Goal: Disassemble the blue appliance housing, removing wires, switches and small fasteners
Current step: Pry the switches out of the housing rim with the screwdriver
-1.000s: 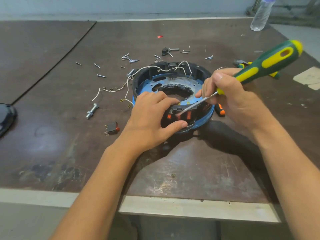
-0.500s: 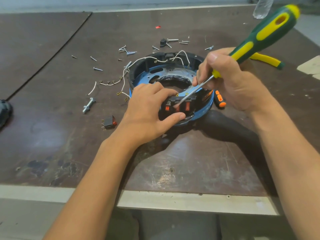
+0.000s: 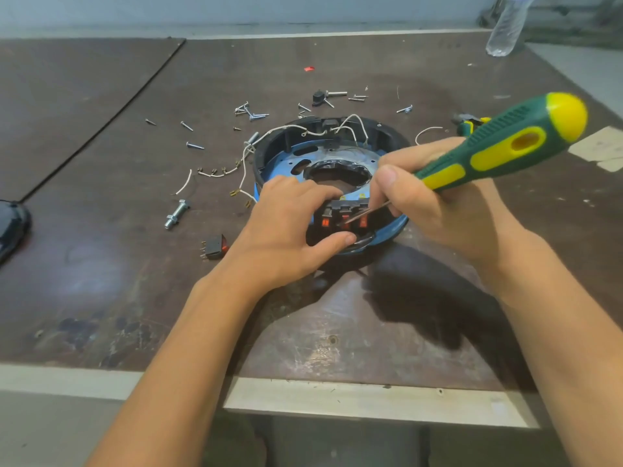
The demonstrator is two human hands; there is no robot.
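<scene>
A worn, dark brown workbench fills the scene, its top scuffed and scratched pale toward the near edge, where a light metal strip runs along the front. A seam cuts diagonally across the bench's far left part, dividing one board from the next. Beyond the bench's far edge stands a pale, bluish-grey wall. At the bench's far right corner a clear plastic bottle stands upright. Light falls from above and the left, casting a heavy shadow on the bench's near right part. Below the bench's front lies a grey floor.
</scene>
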